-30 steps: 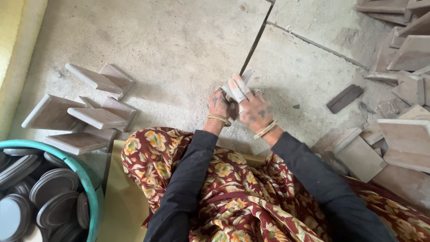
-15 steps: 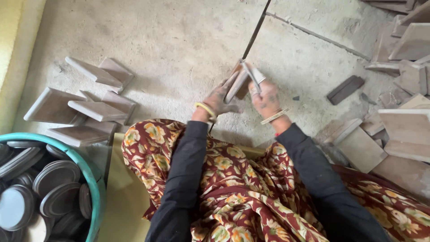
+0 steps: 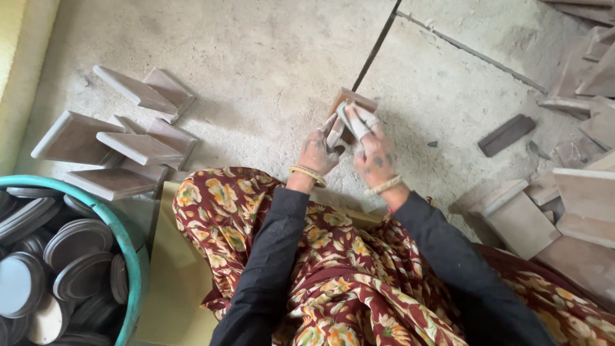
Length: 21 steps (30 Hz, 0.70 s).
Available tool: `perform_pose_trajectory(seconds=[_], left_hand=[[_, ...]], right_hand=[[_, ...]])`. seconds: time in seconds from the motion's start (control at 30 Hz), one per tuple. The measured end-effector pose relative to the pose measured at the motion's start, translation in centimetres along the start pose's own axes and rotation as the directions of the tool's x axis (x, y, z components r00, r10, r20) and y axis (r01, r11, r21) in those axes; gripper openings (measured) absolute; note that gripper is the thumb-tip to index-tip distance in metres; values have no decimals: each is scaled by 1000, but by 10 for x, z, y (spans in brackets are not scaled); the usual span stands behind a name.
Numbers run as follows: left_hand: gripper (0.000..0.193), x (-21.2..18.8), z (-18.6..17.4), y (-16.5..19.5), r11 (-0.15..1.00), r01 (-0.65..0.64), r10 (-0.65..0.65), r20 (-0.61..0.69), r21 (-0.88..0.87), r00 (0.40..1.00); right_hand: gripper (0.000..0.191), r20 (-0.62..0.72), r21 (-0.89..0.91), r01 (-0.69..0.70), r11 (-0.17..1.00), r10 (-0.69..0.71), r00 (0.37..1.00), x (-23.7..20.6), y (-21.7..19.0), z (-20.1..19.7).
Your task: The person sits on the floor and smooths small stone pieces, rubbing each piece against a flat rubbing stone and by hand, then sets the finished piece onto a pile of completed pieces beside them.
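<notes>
Both hands meet over the dusty grey concrete floor, just past the person's knees, holding a small flat brown wooden piece between them. The left hand pinches its near edge with fingers pressed together; the right hand, its fingers wrapped in pale tape, closes on the piece from the other side. To the left lie flat brown wooden slabs in a loose pile, near a teal plastic tub of dark round discs. More wooden slabs are stacked at the right, well apart from a dark small block.
</notes>
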<state>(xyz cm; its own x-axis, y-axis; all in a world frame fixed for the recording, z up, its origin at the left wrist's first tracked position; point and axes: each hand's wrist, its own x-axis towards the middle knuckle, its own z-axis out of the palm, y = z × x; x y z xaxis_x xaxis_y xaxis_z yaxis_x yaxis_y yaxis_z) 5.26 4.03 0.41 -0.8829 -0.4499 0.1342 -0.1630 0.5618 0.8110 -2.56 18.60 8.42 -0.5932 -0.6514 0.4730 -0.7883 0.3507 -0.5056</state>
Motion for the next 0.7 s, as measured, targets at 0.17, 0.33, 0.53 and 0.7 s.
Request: perform_pose_trajectory(seconds=[0.17, 0.33, 0.53, 0.7], left_hand=[[38, 1, 0, 10, 968, 217, -240, 208, 129, 948], [47, -4, 0, 17, 986, 73, -99, 180, 147, 979], [77, 0, 3, 30, 975, -97, 85, 70, 198, 994], [63, -1, 1, 19, 986, 10, -38, 166, 165, 985]], right_hand=[[55, 216, -109, -182, 977, 202, 955, 18, 11, -5], [14, 234, -288, -167, 943, 239, 942, -2, 35, 8], [26, 343, -321, -158, 934, 270, 900, -8, 59, 6], [33, 304, 81, -299, 951, 262, 916, -20, 60, 14]])
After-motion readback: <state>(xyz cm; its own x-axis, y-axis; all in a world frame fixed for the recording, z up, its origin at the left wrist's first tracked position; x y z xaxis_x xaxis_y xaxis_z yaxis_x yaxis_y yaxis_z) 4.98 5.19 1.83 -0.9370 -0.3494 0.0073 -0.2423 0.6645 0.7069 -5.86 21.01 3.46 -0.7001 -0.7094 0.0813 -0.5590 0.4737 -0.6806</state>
